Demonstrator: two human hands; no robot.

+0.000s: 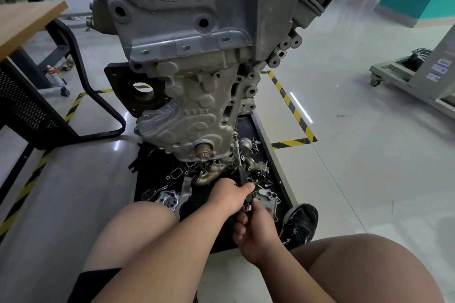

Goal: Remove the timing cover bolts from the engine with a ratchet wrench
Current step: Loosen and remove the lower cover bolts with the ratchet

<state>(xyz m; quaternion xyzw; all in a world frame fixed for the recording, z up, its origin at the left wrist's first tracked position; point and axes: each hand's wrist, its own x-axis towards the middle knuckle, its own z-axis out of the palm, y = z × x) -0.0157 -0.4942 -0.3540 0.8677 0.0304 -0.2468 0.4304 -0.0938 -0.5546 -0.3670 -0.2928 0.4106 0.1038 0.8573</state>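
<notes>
**Two-handed grip on the tool at a lower cover bolt.** Your left fingers (246,188) are curling round the black grip of the wrench (238,155). Your right fingers (256,204) are pinching its lower metal end. Both hands are thus clamping the tool, with the left hand (229,195) sitting above the right hand (257,229).

The shaft is running steeply up to the right edge of the cover (197,115), low on the engine (197,19). There its tip is meeting what appears to be a bolt (235,133), though the head is too small to make out.

**Risks, as judged:**
- **Rounding the head:** the long shaft is reaching the bolt at a slant. If you are turning without steadying it, the socket may be riding off the head and rounding it.
- **Striking your knuckles:** if the bolt is breaking loose suddenly, your knuckles may be going into the parts (261,167) lying just beside your hands in the tray (247,122).
- **Losing the bolt:** a freed bolt may be dropping among those parts and getting lost.

Your shoe (299,224) is sitting at the tray's near corner, so a shift of your foot may be nudging the tray.
</notes>
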